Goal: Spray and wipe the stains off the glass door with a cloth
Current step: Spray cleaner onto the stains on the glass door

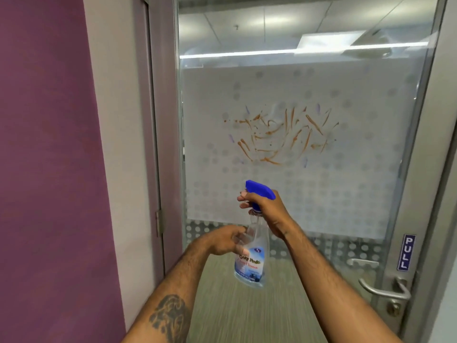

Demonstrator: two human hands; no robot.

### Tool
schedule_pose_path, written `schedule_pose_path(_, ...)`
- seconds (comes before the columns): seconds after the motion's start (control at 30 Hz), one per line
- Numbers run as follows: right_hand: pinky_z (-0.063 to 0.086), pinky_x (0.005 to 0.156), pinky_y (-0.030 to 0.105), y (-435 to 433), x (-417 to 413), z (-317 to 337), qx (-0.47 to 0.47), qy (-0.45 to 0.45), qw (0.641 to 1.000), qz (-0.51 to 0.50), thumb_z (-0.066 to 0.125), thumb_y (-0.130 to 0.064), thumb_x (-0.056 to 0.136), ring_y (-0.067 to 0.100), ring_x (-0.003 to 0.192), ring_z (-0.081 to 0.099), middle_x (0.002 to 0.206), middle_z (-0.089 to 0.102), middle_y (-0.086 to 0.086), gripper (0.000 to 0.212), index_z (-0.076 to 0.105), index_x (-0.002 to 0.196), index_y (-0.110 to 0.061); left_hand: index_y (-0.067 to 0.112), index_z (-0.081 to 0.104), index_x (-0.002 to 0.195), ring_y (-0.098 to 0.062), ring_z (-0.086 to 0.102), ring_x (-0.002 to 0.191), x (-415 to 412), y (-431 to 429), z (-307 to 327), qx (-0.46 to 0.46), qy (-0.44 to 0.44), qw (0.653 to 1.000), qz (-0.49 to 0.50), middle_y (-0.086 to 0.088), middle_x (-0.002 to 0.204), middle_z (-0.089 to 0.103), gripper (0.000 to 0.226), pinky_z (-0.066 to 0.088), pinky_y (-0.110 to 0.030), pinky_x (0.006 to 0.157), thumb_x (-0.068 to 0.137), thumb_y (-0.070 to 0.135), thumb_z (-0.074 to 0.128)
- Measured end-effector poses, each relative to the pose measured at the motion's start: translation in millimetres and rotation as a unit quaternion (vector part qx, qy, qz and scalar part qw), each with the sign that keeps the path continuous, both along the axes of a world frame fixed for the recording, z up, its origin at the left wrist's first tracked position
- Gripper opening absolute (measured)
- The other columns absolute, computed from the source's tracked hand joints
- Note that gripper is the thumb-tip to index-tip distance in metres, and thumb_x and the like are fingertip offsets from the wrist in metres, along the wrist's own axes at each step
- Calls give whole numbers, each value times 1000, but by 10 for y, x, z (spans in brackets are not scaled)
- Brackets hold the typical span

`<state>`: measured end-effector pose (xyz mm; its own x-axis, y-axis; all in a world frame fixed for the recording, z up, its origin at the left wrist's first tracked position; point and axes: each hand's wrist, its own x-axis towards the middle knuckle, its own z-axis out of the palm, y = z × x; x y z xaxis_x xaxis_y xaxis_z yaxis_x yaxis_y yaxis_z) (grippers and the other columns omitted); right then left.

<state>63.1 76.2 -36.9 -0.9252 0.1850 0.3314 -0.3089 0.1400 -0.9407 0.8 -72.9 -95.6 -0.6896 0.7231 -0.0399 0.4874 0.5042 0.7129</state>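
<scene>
I am facing the glass door (309, 78), whose middle band is frosted and dotted, and the orange-brown stains (279, 134) are smeared across the centre of that frosted band, with a few faint purple streaks around them. My right hand (265, 206) is clenched around the neck of the spray bottle (252, 253), just under its blue trigger head (259, 189), with two fingers (243, 198) curled over the front where the trigger sits; the nozzle points up and to the left, toward the glass, below the stains. The bottle is clear, hangs roughly upright in front of the lower part of the door, and carries a blue label low on its body. My left hand (227, 240) is at the bottle's left side, fingers loosely curled around the clear body above the label; I cannot tell how firmly it grips. I see no cloth in either hand. At the right edge are a metal lever handle (380, 289) and a blue PULL sign (406, 252); a purple wall (49, 157) fills the left.
</scene>
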Motion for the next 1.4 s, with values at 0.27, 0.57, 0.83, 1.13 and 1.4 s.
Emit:
schedule_pose_path(0.27, 51, 71, 26, -57, -218, 317, 30, 68, 992, -98, 62, -37, 95, 14, 87, 73, 92, 77, 2, 21, 71, 98, -18, 26, 43, 149, -17, 55, 124, -569, 20, 291, 5, 96, 994, 56, -3, 145, 52, 78, 48, -27, 97, 81, 19, 81)
schedule_pose_path(0.57, 51, 67, 22, -355, -194, 987, 57, 163, 965, -195, 58, -38, 97, 8, 73, 69, 81, 75, 3, 29, 71, 83, -16, 15, 38, 152, -25, 20, 152, -1544, -299, 1252, 126, 451, 843, 266, -7, 165, 21, 54, 32, -45, 119, 102, 32, 51)
schedule_pose_path(0.83, 57, 71, 27, -705, -415, 1246, 112, 190, 935, -278, 55, -43, 97, 13, 73, 69, 78, 72, 0, 26, 66, 78, -28, 17, 7, 160, -29, -2, 155, -2247, -371, 1841, 84, 581, 768, 254, -12, 168, -3, 73, 12, -53, 124, 102, 50, 37)
schedule_pose_path(1.13, 51, 61, 15, -778, -630, 1233, 75, 185, 927, -317, 60, -40, 95, 6, 66, 69, 76, 72, -4, 20, 68, 89, -22, 22, 5, 161, -28, -2, 156, -2666, -232, 1995, 110, 645, 717, 239, -11, 168, -1, 78, 6, -52, 125, 99, 65, 24)
schedule_pose_path(1.4, 47, 51, 7, -803, -654, 1278, 106, 205, 907, -354, 59, -38, 96, 7, 59, 63, 75, 71, 7, 25, 63, 74, -26, 23, 7, 161, -28, 2, 156, -2771, -138, 1939, 141, 673, 674, 271, -10, 168, 3, 70, 10, -53, 125, 103, 59, 23)
